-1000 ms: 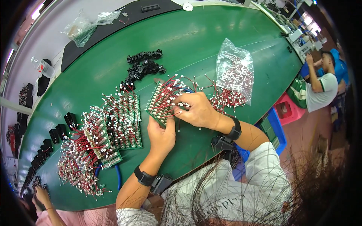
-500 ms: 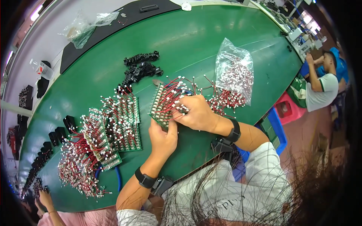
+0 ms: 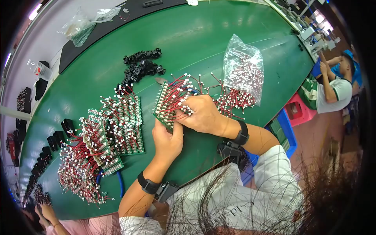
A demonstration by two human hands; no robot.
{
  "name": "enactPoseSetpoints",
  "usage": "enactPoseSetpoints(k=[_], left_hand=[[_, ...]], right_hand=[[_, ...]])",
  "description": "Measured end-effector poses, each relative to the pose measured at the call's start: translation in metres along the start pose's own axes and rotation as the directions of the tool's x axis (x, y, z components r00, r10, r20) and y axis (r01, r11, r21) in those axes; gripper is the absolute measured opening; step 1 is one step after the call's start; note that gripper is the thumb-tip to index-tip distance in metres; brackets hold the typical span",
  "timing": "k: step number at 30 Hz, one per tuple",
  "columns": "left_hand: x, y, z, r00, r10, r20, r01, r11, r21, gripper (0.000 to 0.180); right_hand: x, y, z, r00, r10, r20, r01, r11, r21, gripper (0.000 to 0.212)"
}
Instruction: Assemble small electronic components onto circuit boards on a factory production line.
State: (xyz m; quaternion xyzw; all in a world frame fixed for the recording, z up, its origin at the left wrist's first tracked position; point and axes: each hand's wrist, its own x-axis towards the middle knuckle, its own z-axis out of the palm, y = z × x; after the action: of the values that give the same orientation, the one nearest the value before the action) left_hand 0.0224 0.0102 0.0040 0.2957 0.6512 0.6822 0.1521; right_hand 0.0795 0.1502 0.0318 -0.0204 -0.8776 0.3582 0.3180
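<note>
In front of me I hold up a green circuit board panel (image 3: 159, 105), tilted, with rows of white connectors and red wires with white plugs standing out of it. My left hand (image 3: 168, 141) is closed on its lower edge, thumb on top. My right hand (image 3: 205, 116) is closed in a pinch among the wires on the right of the panel. Its fingertips are partly hidden, so the exact piece between them does not show. Behind the panel lies a blue-handled tool (image 3: 193, 92), mostly covered.
Loose red cables (image 3: 236, 98) spill from a clear plastic bag (image 3: 242, 58) on the right. More wired panels (image 3: 135, 135) and a cable heap (image 3: 76, 176) lie left. Black parts (image 3: 143, 69) are piled farther back. Co-workers sit at the right and lower left, beside the green table (image 3: 196, 43).
The view has shifted slightly, so the things on the table sit a little farther left. Both hands keep nearly the same hold on the panel and its wires.
</note>
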Motion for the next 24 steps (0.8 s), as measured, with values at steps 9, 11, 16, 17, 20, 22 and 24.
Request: enactPoseSetpoints(k=[9,11,16,17,20,22,24], left_hand=[[0.000,0.000,-0.005,0.994,0.094,0.061,-0.103,0.977,0.188,0.026],[-0.001,0.003,-0.005,0.984,0.163,0.074,-0.175,0.957,0.230,0.025],[0.000,0.010,-0.002,0.995,0.085,0.061,-0.094,0.979,0.183,0.024],[0.001,0.011,-0.002,0.998,0.038,0.046,-0.045,0.988,0.147,0.024],[0.007,0.003,-0.002,0.996,0.065,-0.055,-0.059,0.993,0.101,0.023],[0.007,0.004,-0.005,0.993,-0.063,-0.104,0.059,0.997,-0.047,0.023],[0.012,0.002,-0.010,0.986,-0.109,-0.127,0.098,0.991,-0.088,0.025]], right_hand=[[-0.001,0.001,-0.006,0.999,0.021,0.050,-0.022,1.000,0.013,0.015],[-0.003,0.005,-0.006,0.997,0.012,0.077,-0.011,1.000,-0.012,0.015],[0.000,0.004,-0.008,0.991,0.051,0.123,-0.050,0.999,-0.011,0.016],[0.002,0.005,-0.009,0.991,0.051,0.122,-0.051,0.999,-0.010,0.016],[0.004,0.009,-0.012,0.971,0.092,0.223,-0.087,0.996,-0.031,0.015],[0.003,0.007,-0.016,0.956,0.133,0.262,-0.126,0.991,-0.042,0.015],[0.007,0.006,-0.017,0.946,0.163,0.279,-0.159,0.987,-0.035,0.013]])
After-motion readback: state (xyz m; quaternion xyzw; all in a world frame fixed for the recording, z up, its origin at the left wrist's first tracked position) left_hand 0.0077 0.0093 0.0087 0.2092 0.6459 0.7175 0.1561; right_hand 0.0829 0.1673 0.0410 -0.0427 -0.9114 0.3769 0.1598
